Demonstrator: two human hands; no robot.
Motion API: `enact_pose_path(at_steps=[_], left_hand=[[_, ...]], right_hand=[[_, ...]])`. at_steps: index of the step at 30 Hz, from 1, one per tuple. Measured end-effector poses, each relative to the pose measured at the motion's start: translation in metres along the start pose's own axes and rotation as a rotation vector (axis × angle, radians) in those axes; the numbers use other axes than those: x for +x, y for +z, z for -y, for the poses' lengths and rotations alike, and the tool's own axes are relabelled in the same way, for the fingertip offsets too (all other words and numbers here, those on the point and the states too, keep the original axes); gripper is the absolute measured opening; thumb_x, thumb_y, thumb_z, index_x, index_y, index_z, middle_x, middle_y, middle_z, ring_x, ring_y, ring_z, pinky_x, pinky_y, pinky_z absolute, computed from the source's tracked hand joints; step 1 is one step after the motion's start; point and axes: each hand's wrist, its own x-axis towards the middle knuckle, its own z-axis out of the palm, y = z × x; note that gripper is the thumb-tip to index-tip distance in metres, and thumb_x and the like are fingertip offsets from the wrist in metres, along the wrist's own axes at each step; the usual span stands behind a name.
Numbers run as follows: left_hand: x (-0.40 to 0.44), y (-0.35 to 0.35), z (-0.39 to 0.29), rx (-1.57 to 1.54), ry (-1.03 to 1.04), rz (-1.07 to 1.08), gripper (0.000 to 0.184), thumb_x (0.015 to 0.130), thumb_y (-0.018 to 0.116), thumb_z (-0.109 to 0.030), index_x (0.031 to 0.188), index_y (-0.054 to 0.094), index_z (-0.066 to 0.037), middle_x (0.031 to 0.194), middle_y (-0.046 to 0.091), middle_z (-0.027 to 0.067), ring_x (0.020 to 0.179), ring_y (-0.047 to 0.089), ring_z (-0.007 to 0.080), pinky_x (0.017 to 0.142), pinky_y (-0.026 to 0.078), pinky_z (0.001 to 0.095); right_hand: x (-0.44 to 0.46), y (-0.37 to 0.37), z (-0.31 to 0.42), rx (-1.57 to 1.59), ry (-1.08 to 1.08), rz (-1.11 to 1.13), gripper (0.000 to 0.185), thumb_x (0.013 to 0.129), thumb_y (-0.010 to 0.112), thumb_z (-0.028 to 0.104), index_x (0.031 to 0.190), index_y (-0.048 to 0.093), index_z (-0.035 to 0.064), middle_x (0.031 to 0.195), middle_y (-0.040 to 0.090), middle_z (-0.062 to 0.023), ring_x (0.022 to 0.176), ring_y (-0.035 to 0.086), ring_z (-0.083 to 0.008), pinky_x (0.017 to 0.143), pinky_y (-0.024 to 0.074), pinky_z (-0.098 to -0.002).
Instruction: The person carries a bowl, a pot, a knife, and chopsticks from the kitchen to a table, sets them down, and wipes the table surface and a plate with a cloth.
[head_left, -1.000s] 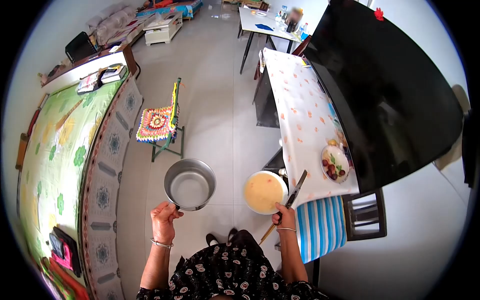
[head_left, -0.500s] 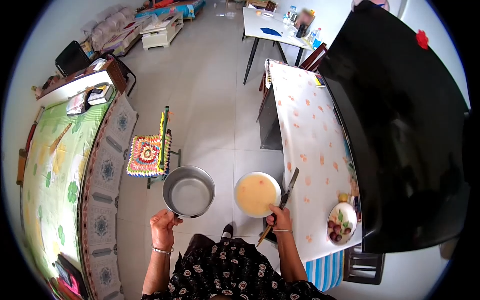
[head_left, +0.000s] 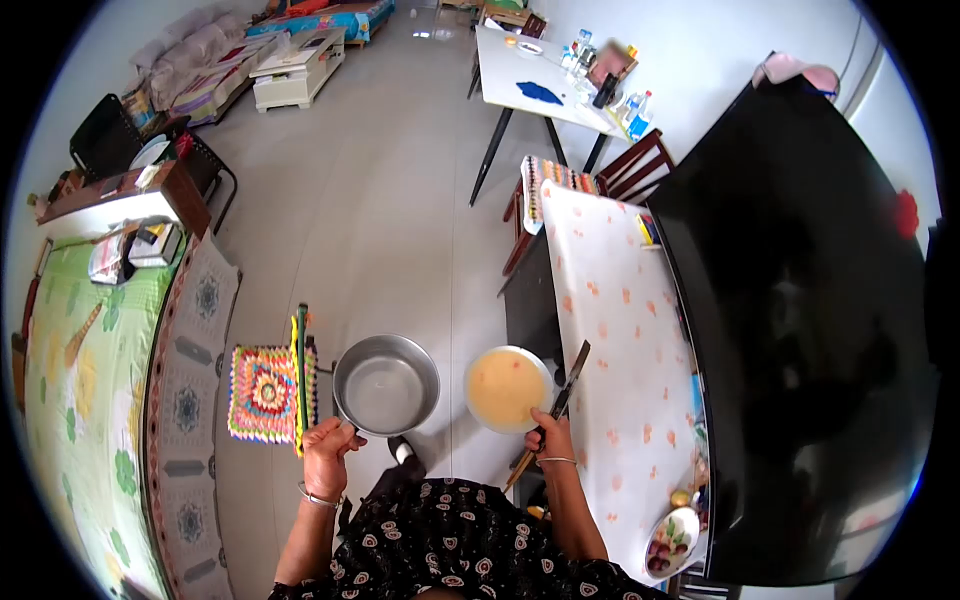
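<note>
**Evidently carrying a saucepan and a filled bowl, one per hand**

Looks like a carrying step, out in front of the body and above the tiled floor (head_left: 400,260). Grips a stainless-steel saucepan (head_left: 386,385) with the left hand (head_left: 328,450), curled closed round a mostly hidden handle. Pinches a white bowl (head_left: 490,427) of pale orange-yellow liquid (head_left: 508,385) with the right hand (head_left: 552,440), hooking the thumb over its near right rim; cannot make out the fingers beneath. Clasps a dark-bladed knife (head_left: 570,383) and slim wooden sticks (head_left: 519,470) in that same grasp. Probably calls for holding the bowl level and guiding the blade clear of the tablecloth-covered table (head_left: 620,330), just beside on the right.

Points the knife tip forward and slightly right, running its long axis back through the fist. Turns the saucepan's mouth upward, aiming its handle back toward the left wrist. Shows no long axis in the round bowl.
</note>
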Motion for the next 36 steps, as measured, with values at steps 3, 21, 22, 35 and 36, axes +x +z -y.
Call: enact_pose_path(at_steps=[3,21,22,35,36], left_hand=[[0.049,0.016,-0.022,0.015,-0.037,0.002,0.019,0.076,0.057,-0.008,0.059,0.051,-0.002,0.054,0.048,0.0031,0.049,0.046,0.0103,0.061,0.047,0.0268],[0.341,0.119,-0.072,0.022,0.017,0.033,0.022,0.078,0.057,-0.010,0.058,0.051,-0.002,0.053,0.048,0.0035,0.050,0.047,0.0112,0.061,0.047,0.0286],[0.356,0.123,-0.073,0.007,0.010,0.043,0.021,0.077,0.057,-0.010,0.059,0.052,-0.001,0.054,0.049,0.0042,0.052,0.049,0.0119,0.061,0.047,0.0290],[0.582,0.172,-0.121,0.053,-0.028,0.126,0.020,0.076,0.057,-0.007,0.058,0.048,-0.003,0.054,0.047,0.0020,0.051,0.047,0.0101,0.061,0.049,0.0296],[0.599,0.175,-0.127,0.049,-0.043,0.128,0.020,0.076,0.057,-0.006,0.058,0.049,-0.004,0.054,0.047,0.0018,0.051,0.046,0.0098,0.062,0.049,0.0295]], right_hand=[[0.038,0.029,0.014,-0.001,0.009,-0.025,0.016,0.076,0.064,0.010,0.079,0.051,0.0012,0.057,0.046,-0.0012,0.037,0.040,-0.0103,0.033,0.0268,-0.0236],[0.320,0.168,0.115,0.000,0.072,0.047,0.015,0.076,0.065,0.010,0.073,0.052,0.0039,0.055,0.046,-0.0004,0.037,0.039,-0.0094,0.033,0.0254,-0.0236],[0.335,0.176,0.122,0.002,0.075,0.077,0.014,0.077,0.065,0.010,0.074,0.054,0.0033,0.054,0.047,-0.0003,0.037,0.039,-0.0093,0.033,0.0255,-0.0232],[0.509,0.293,0.175,0.013,0.029,-0.043,0.016,0.077,0.066,0.011,0.073,0.051,0.0055,0.054,0.045,0.0004,0.037,0.039,-0.0098,0.034,0.0262,-0.0241],[0.518,0.304,0.182,0.009,0.022,-0.055,0.016,0.077,0.066,0.011,0.073,0.051,0.0055,0.054,0.045,0.0004,0.037,0.039,-0.0100,0.034,0.0263,-0.0242]])
